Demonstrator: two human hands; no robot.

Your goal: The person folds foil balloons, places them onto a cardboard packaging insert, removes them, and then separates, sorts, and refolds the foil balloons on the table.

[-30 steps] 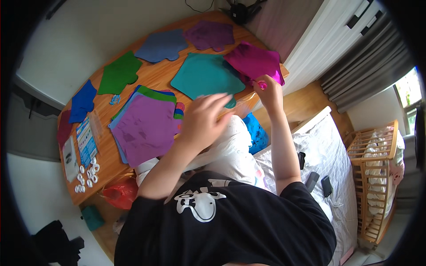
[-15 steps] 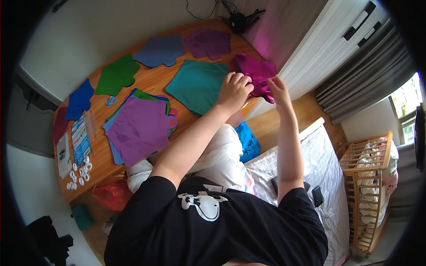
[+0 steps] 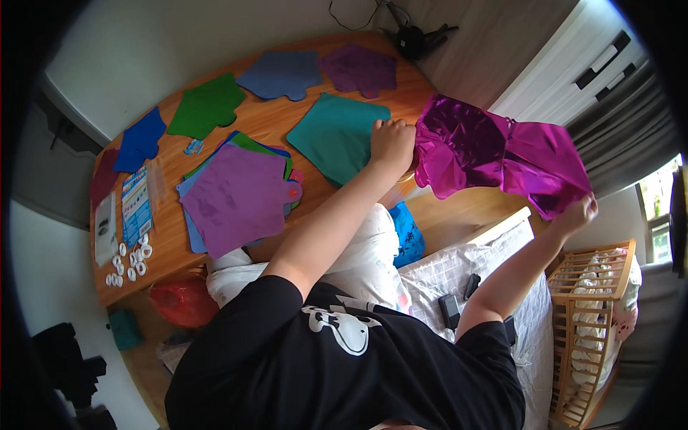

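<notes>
A shiny magenta foil-like sheet (image 3: 494, 154) hangs stretched between my two hands beyond the table's right end, creased and gathered near its middle. My left hand (image 3: 393, 147) is closed on its left end, above the table edge. Out to the right, my right hand (image 3: 577, 215) pinches its lower far corner. Beside my left hand a teal five-sided cloth piece (image 3: 333, 136) lies flat. Nearer me is a stack of similar pieces with a purple one (image 3: 236, 197) on top and green and blue edges showing beneath.
Along the table's (image 3: 168, 264) far side lie purple (image 3: 358, 68), grey-blue (image 3: 279, 74), green (image 3: 204, 107) and blue (image 3: 140, 140) pieces. Several white rings (image 3: 140, 269) sit at the left beside a blue printed packet (image 3: 136, 204). A bed (image 3: 516, 244) and wooden crib (image 3: 591, 322) stand right.
The magenta sheet was bunched over the table's right end between both hands. My right hand has moved far right, drawing it out long; my left hand keeps its hold.
</notes>
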